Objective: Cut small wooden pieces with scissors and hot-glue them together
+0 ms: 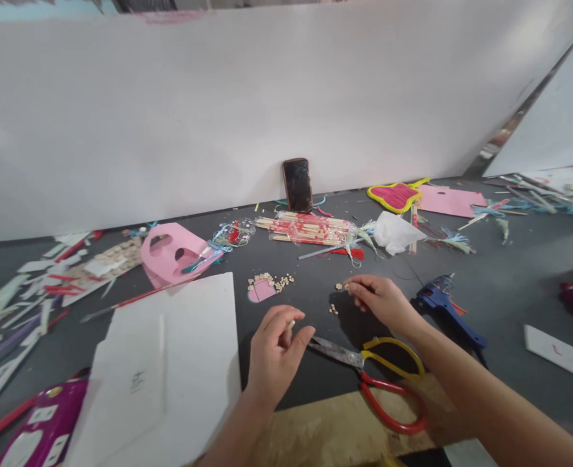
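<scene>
My left hand (277, 350) is half curled above the dark table, with a small pale piece (292, 323) showing among its fingers. My right hand (381, 299) is pinched, its fingertips on a small beige cluster (339, 286) at the table surface. Just below lie a few loose beige bits (334, 309). Between and behind the hands, a pink rounded cutout (262, 290) has beige bits along its upper edge, and more bits (284, 281) lie beside it. Scissors (359, 359) with one yellow and one red handle rest open between my forearms.
A blue glue gun (444, 308) lies right of my right hand. White foam board (170, 370) covers the left front. Behind are a pink mask-like sheet (170, 259), wrapped sticks (310, 228), a phone (297, 185) propped against the white wall (267, 97), and scattered strips (19, 311).
</scene>
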A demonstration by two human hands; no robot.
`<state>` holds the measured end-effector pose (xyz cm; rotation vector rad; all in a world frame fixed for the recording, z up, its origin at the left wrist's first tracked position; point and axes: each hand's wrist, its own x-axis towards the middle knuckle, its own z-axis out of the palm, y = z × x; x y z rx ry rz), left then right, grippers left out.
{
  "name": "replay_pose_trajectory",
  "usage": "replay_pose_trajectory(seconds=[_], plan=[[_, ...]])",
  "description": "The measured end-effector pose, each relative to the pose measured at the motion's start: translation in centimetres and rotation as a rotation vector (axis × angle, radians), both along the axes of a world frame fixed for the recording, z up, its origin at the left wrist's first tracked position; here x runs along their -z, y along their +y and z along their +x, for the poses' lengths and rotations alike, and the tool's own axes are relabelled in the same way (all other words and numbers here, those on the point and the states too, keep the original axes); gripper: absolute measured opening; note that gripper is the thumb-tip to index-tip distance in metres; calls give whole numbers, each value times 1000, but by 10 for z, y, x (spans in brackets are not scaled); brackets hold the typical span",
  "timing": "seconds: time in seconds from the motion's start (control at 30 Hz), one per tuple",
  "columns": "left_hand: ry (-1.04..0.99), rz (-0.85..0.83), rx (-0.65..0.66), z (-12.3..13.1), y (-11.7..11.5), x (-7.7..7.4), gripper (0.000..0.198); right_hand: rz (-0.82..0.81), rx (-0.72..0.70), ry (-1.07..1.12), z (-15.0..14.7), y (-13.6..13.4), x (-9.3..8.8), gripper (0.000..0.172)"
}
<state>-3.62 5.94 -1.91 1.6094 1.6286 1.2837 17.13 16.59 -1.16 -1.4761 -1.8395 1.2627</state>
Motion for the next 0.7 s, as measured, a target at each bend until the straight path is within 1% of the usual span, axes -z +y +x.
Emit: replay_pose_trajectory(seconds=[0.07, 0.13, 0.23, 0.3, 0.4, 0.5, 0.7], plan=[[-34, -62, 5, 5, 2, -7, 8, -138, 9, 161, -3, -7, -5, 40], [-43, -101, 27, 11, 6, -15, 9, -260, 11, 305, -8, -16, -10, 43], [-54, -91, 75, 21, 15, -23, 15, -413, 0, 477, -15, -28, -17, 41], [-59, -59, 98, 26, 19, -25, 17, -484, -3, 564, -19, -35, -20, 38], [-46, -29, 110, 30, 22, -25, 13, -557, 0, 655, -23, -41, -21, 34], [-26, -23, 92, 31, 22, -24, 8, -605, 6, 714, -25, -46, -20, 34], [0, 18, 56, 29, 18, -24, 7, -668, 18, 784, -26, -54, -24, 31]])
